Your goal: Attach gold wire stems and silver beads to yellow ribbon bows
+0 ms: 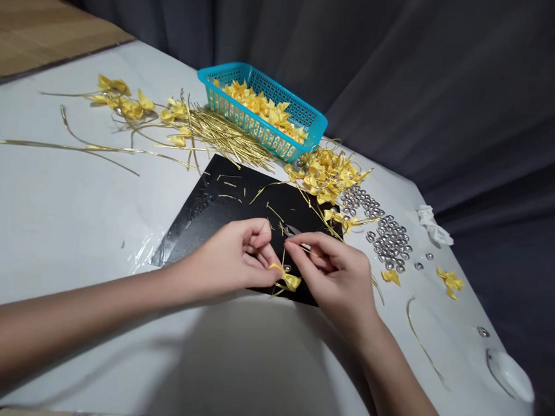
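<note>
My left hand [248, 255] is closed, pinching one end of a small yellow ribbon bow [291, 282] low over the black board [190, 229]. A silver bead [287, 268] sits by the middle of the bow. Thin gold wire [284, 254] rises from the bow towards my right hand [337, 268], whose thumb and forefinger are pinched together on it. A grey metal blade or tip [295, 230] shows just beyond the right fingers; whether that hand also holds it I cannot tell. Short gold wire clippings [275, 213] lie scattered on the board.
A blue basket [320, 123] of yellow bows stands behind the board. Beside it lie a bundle of gold wires [229, 136] and a heap of wired bows [328, 173]. Silver beads [392, 242] are piled at right, near loose bows [450, 281] and a white object [511, 375].
</note>
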A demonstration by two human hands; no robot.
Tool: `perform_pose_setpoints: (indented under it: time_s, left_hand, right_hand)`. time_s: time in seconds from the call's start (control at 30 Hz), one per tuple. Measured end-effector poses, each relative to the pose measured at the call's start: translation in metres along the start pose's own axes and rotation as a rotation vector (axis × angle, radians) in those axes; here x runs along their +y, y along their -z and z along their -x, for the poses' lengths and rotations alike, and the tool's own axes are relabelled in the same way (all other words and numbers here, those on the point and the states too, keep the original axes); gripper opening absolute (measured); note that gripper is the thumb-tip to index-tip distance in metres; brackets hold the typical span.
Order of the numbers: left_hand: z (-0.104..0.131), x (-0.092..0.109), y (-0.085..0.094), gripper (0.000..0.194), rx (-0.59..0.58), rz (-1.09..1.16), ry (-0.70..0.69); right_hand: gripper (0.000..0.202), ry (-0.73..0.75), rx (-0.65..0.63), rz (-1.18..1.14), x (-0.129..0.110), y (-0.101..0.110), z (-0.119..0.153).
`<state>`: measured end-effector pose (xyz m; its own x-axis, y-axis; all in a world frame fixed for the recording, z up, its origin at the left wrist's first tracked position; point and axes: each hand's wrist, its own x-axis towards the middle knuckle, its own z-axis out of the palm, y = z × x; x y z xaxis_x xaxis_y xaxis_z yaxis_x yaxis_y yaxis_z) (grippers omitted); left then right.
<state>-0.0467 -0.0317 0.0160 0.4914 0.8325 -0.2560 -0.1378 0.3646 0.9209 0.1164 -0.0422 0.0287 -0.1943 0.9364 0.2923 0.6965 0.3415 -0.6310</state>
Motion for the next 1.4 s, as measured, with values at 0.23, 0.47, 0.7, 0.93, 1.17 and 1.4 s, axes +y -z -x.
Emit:
perform_pose_setpoints:
  time_s: [0.23, 0.47, 0.7, 0.93, 1.17, 1.4]
  left_hand:
    - [-0.007, -0.003, 0.008, 0.042, 0.133, 0.074, -0.005]
    - [-0.010, -0.002, 0.013, 0.043, 0.204, 0.176, -0.026]
    - [-0.010, -0.003, 0.014, 0.034, 0.158, 0.261, -0.018]
    - [-0.011, -0.002, 0.014, 0.034, 0.181, 0.253, -0.039]
    - [-0.009, -0.003, 0.015, 0.021, 0.195, 0.234, -0.076]
    - [-0.011, -0.004, 0.015, 0.022, 0.183, 0.228, -0.083]
  right_hand:
    - [0.011, 0.027, 0.116, 0.102, -0.005, 0.007, 0.003]
    - [0.013, 0.241, -0.054, 0.156, -0.006, 0.008, 0.013]
    - [0.014, 0.350, -0.187, 0.244, 0.001, 0.009, 0.011]
    - [0.012, 0.223, -0.097, 0.036, -0.004, 0.003, 0.013]
    - [0.011, 0.135, -0.155, -0.074, -0.007, -0.006, 0.017]
    - [0.020, -0.018, -0.216, -0.252, -0.008, -0.012, 0.018]
